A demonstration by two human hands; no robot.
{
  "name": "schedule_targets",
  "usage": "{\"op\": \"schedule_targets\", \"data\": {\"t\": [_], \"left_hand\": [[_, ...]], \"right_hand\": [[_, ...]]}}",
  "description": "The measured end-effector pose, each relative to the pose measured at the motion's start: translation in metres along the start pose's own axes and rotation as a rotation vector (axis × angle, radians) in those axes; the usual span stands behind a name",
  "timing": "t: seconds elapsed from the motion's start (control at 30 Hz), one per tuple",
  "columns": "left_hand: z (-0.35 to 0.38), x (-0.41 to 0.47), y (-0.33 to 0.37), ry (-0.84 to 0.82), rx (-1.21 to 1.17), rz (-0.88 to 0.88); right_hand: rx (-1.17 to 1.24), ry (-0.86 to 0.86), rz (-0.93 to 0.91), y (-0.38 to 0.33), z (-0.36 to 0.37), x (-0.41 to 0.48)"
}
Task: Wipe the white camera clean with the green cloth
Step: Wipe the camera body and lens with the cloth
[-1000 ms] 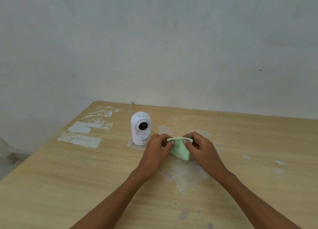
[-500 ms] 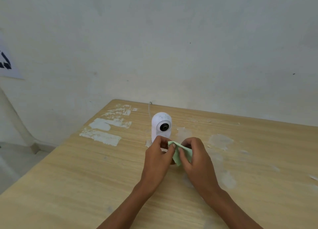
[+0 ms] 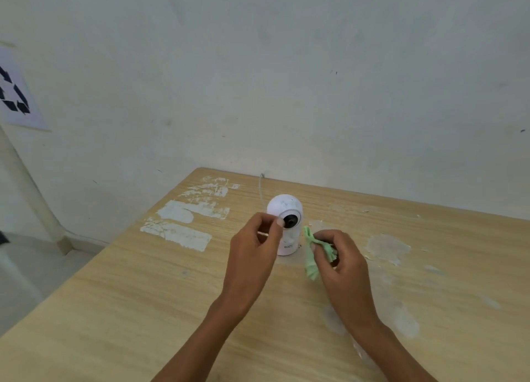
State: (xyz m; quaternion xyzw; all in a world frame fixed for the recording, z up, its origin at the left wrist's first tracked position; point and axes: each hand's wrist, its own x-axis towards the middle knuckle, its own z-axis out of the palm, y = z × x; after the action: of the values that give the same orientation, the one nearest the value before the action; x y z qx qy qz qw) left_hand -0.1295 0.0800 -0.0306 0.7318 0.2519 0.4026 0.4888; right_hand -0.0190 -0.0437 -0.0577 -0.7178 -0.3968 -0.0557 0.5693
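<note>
The white camera stands upright on the wooden table, its dark lens facing me. My left hand is at the camera's front left with the fingers loosely curled. Its thumb tip rests at the edge of the lens ring, and it holds nothing. My right hand is just right of the camera's base and pinches the crumpled green cloth. The cloth hangs down between the hand and the camera, close to the body; I cannot tell whether it touches.
A thin white cable runs from behind the camera to the table's far edge by the wall. White scraped patches mark the tabletop at left. The table's left edge drops to the floor. A recycling poster hangs at far left.
My left hand has let go of the cloth and moved up to the camera's lens. My right hand now holds the cloth alone, bunched, beside the camera. My view has shifted left.
</note>
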Motion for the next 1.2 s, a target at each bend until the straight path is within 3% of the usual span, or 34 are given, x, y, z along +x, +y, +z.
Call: {"op": "schedule_targets", "data": {"t": [0.17, 0.33, 0.5, 0.7, 0.93, 1.2], "left_hand": [[0.004, 0.028, -0.015, 0.13, 0.002, 0.093], [0.003, 0.037, -0.037, 0.011, -0.007, 0.103], [0.0, 0.041, -0.045, -0.075, 0.017, 0.11], [0.006, 0.042, -0.044, -0.064, 0.008, 0.135], [0.007, 0.042, -0.045, -0.057, 0.0, 0.138], [0.007, 0.042, -0.046, -0.063, -0.005, 0.136]], "right_hand": [[0.028, 0.128, 0.08, 0.004, -0.004, 0.026], [0.1, 0.208, 0.119, 0.004, -0.004, 0.051], [-0.01, 0.201, -0.046, -0.005, 0.008, 0.063], [-0.233, 0.084, -0.326, -0.006, 0.026, 0.063], [-0.21, 0.074, -0.212, 0.012, 0.026, 0.06], [-0.209, 0.099, -0.317, 0.01, 0.034, 0.047]]}}
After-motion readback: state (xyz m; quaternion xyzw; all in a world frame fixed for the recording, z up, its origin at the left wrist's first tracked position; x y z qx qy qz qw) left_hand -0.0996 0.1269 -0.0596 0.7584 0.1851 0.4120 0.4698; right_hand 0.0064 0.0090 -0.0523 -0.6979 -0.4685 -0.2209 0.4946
